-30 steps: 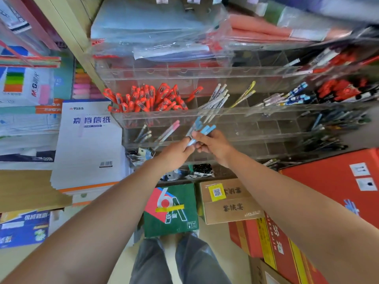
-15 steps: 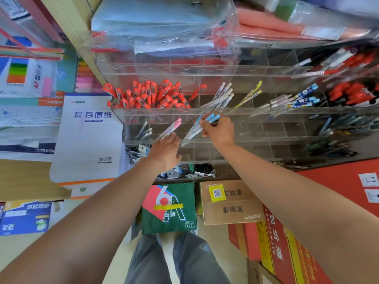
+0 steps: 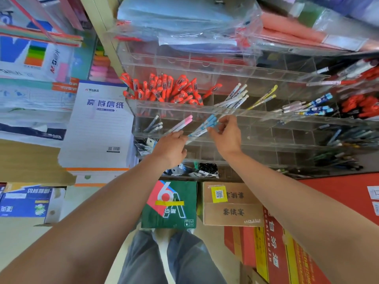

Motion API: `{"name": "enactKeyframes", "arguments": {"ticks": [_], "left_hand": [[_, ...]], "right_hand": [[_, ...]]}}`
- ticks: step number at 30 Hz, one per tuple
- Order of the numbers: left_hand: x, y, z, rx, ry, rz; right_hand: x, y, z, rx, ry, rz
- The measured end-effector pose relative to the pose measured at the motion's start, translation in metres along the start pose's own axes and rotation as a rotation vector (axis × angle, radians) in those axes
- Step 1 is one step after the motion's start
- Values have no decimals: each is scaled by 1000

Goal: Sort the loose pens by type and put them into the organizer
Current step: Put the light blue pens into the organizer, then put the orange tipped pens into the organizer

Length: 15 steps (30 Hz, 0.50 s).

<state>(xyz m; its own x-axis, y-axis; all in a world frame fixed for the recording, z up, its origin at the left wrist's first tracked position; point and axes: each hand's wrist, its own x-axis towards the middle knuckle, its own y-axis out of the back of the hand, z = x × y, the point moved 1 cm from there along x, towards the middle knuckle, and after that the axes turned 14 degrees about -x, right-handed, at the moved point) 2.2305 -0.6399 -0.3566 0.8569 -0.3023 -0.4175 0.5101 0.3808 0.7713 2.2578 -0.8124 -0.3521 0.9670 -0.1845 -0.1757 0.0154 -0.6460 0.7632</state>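
Observation:
A tiered clear acrylic organizer (image 3: 266,117) stands on the shelf in front of me. A small bunch of blue-capped pens (image 3: 205,126) leans in a compartment of its second row. My right hand (image 3: 227,136) hovers just right of their caps, thumb and fingers spread and loosely bent, the thumb tip close to the barrels. My left hand (image 3: 170,146) reaches up from below, its fingertips at the lower ends of the blue pens; the back of the hand hides the fingers. Pink-capped pens (image 3: 185,121) lean in the compartment to the left.
Red pens (image 3: 164,91) fill the upper left compartments, with white pens (image 3: 235,97) and yellow pens (image 3: 264,97) to their right. Paper pads (image 3: 98,124) are stacked at the left. A green box (image 3: 170,203), a brown carton (image 3: 231,203) and red cartons (image 3: 272,242) sit below.
My right hand carried the blue-capped pens up into the second-row compartment and has loosened its fingers from them. My left hand let go of the bunch and followed to its lower ends.

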Motion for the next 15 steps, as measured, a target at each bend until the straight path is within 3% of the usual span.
{"name": "enactKeyframes", "arguments": {"ticks": [3, 8, 15], "left_hand": [[-16, 11, -3, -71, -21, 112], [-64, 38, -34, -135, 13, 233], [-189, 72, -165, -160, 188, 334]], "right_hand": [[-13, 5, -13, -82, 165, -20], [-44, -16, -66, -287, 459, -221], [-126, -117, -182, -603, 678, -458]]}}
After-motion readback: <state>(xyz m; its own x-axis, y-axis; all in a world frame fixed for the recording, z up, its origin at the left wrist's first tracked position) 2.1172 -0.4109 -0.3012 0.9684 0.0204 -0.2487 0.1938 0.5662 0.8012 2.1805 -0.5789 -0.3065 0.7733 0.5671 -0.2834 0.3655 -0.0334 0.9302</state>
